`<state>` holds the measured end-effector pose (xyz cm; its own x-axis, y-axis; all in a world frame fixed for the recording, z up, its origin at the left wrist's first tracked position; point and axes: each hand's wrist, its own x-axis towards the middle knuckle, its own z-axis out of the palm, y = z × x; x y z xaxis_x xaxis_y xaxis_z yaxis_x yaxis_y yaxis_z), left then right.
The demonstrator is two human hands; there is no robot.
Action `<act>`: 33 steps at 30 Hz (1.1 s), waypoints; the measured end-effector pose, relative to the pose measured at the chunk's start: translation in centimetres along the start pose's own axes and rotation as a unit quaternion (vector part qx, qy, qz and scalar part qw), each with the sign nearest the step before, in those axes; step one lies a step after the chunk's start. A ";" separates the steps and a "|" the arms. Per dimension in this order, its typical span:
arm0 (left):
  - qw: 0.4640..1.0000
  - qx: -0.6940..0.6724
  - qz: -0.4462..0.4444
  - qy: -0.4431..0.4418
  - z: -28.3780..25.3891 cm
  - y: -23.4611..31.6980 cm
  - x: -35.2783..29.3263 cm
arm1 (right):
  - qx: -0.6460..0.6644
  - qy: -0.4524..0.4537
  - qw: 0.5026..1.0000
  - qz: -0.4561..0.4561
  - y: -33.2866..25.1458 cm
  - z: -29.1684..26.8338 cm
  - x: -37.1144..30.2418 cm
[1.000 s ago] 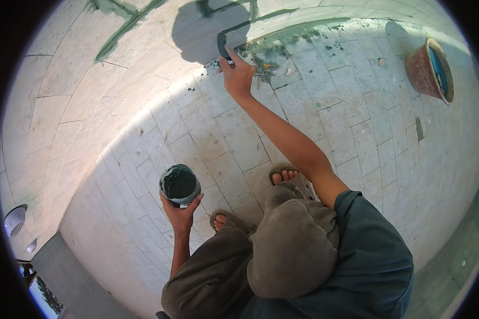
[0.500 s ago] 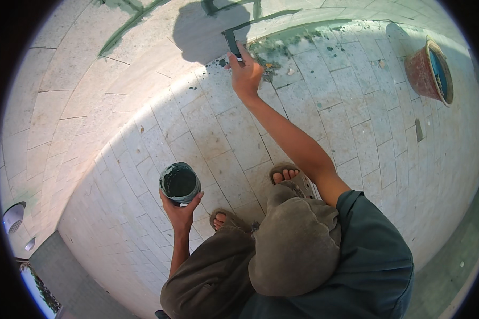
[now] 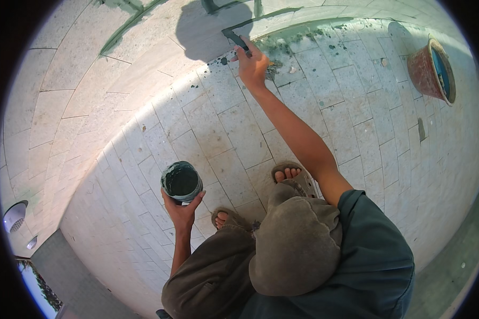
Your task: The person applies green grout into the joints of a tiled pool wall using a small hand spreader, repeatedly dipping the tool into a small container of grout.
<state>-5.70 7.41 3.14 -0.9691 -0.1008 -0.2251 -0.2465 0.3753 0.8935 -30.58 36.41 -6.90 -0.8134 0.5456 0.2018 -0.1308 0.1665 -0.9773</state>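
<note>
My left hand is wrapped round the lower side of a round tub with a paste-smeared rim. Dark green paste lies inside it. My right hand reaches far ahead to the foot of the pale tiled wall. Its fingers are closed on a small dark spreader, seen at a slant and partly covered by the fingers. The spreader's far end is at a dark green joint line on the wall; whether it touches cannot be made out.
Green drops and smears spot the floor tiles along the wall. A reddish, worn bucket with a blue inside stands tilted in view at the far right. My sandalled feet are on the floor between my arms.
My right hand has shifted slightly right and turned, so the spreader now lies more slanted and shows narrower. The left hand and tub stay nearly where they were.
</note>
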 end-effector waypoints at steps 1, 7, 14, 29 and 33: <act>1.000 0.001 0.001 -0.001 0.1 0.1 0.0 | 0.010 0.009 1.000 -0.009 0.4 -0.2 0.5; 1.000 -0.009 0.001 -0.002 -0.2 -0.3 -0.1 | 0.049 0.030 0.998 -0.003 1.2 -0.4 1.1; 1.000 -0.005 0.010 -0.005 -0.4 -0.5 -0.1 | 0.042 0.041 0.998 -0.024 0.6 -1.5 0.9; 1.000 -0.025 0.008 -0.004 0.2 0.5 -0.1 | -0.003 -0.036 0.999 -0.007 -0.6 2.6 -2.2; 1.000 -0.017 0.007 0.004 -0.2 0.1 -0.4 | 0.005 -0.039 0.999 0.013 -1.1 1.6 -2.8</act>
<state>-5.38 7.36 3.42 -0.9725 -0.1030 -0.2090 -0.2320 0.3460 0.9091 -29.05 33.42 -6.49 -0.8586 0.4832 0.1712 -0.1147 0.1444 -0.9828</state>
